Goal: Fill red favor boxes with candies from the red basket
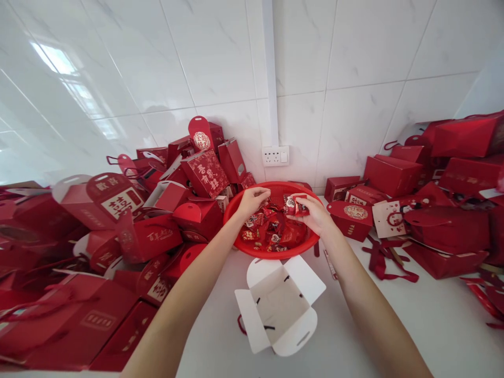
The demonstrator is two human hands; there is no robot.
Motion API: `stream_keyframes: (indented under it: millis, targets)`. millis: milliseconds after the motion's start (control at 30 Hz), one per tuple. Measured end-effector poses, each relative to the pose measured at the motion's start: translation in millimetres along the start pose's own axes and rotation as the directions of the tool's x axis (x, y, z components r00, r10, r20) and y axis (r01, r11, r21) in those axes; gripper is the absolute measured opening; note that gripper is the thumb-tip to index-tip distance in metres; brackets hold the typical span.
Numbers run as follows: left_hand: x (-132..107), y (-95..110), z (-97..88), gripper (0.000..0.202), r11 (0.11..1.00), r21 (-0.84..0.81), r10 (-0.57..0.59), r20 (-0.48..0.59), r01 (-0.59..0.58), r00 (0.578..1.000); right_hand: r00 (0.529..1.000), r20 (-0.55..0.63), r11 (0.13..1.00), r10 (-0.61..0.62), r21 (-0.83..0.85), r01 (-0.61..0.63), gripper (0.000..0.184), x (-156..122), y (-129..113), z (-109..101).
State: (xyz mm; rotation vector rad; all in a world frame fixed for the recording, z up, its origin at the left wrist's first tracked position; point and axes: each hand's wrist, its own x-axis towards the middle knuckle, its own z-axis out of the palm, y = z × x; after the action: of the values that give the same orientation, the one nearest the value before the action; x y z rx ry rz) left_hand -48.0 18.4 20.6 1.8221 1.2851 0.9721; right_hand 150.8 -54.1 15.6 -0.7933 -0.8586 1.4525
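Note:
A red plastic basket (279, 254) holds several small red candy packets (275, 226) with white and gold print. My right hand (313, 212) is closed round a red candy packet (297, 206) above the basket's right side; whether more than one is in it I cannot tell. Over the basket's left side, my left hand (254, 203) has its fingers pinched together, and what they hold is too small to make out. Just in front of the basket stands an open gift box (280, 304), its white flaps spread outward and its inside bare.
Piles of red gift boxes (149, 236) crowd the left side. More red boxes (444, 226) are stacked at the right, with dark red ribbons (384, 262) beside them. Behind the basket rises a white tiled wall with a power socket (275, 156).

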Motion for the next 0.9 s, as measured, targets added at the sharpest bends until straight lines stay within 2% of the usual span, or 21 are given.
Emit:
stream_keyframes:
  millis: [100,200,367,500,633,767,900]
  targets:
    - [13,-7,-4.9,0.033,0.981,0.191,-0.042,0.021,0.038,0.999,0.999,-0.032,1.000,-0.003,0.009,0.003,0.010,1,0,-1]
    - [20,-15,-5.9,0.021,0.927,0.374,-0.090,0.116,0.040,0.989,0.998,-0.056,1.000,0.007,0.008,-0.006,0.017,1,-1,1]
    - [22,-25,-6.4,0.011,0.816,0.578,-0.222,0.276,0.023,0.935,0.997,-0.082,1.000,0.014,0.006,-0.014,0.014,1,-1,3]
    - [20,-28,-6.6,0.023,0.768,0.640,-0.266,0.336,-0.012,0.904,0.997,-0.073,1.000,0.017,0.005,-0.016,0.012,1,-1,3]
    - [21,-30,-5.8,0.018,0.725,0.689,-0.307,0.346,-0.018,0.886,0.997,-0.075,1.000,0.018,0.005,-0.018,0.014,0,-1,3]
    - [21,-32,-7.8,0.017,0.696,0.718,-0.325,0.316,-0.001,0.892,0.998,-0.064,1.000,0.020,0.000,-0.020,0.015,1,-1,3]
    - [20,-35,-8.3,0.024,0.705,0.709,-0.315,0.293,0.016,0.903,0.998,-0.061,1.000,0.017,-0.002,-0.017,0.015,1,-1,3]
